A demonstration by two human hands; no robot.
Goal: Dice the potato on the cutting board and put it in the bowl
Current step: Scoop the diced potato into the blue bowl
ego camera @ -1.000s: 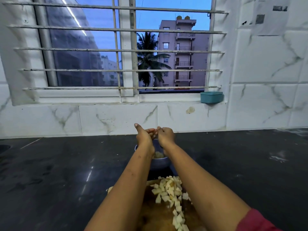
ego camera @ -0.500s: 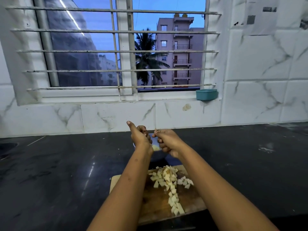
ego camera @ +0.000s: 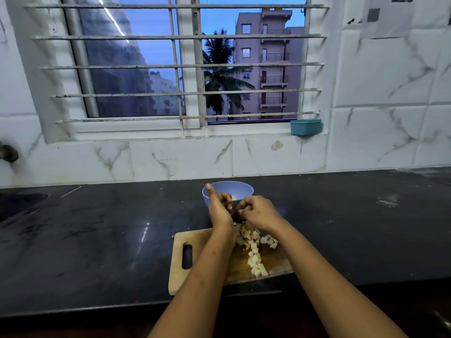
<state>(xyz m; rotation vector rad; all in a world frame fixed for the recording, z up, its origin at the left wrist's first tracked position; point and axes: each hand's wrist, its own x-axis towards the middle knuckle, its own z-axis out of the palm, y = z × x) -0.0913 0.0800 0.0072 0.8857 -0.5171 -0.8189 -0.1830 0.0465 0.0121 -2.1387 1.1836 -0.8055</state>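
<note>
The person's left hand [ego camera: 219, 212] and right hand [ego camera: 260, 213] meet, knuckles nearly touching, above the far end of one wooden cutting board [ego camera: 179, 264]. Both have their fingers curled inward and the left thumb points up. Whether either hand encloses any potato cannot be told.

The diced potato [ego camera: 251, 240] lies in a loose heap and trail directly under and behind the right hand, too many pieces to count. One lilac bowl [ego camera: 240, 189] stands just beyond the left hand, partly hidden by it, and a pale bit shows inside.

The board's slot handle [ego camera: 187, 255] sits to the left of the left forearm, and its near edge lies close to the front edge of the dark worktop [ego camera: 97, 240]. Open worktop stretches to the left of the left hand and to the right of the right hand.

Far beyond the right hand, one teal container [ego camera: 305, 127] rests on the window ledge. A sheet [ego camera: 390, 18] on the tiled wall carries marks too blurred to read.
</note>
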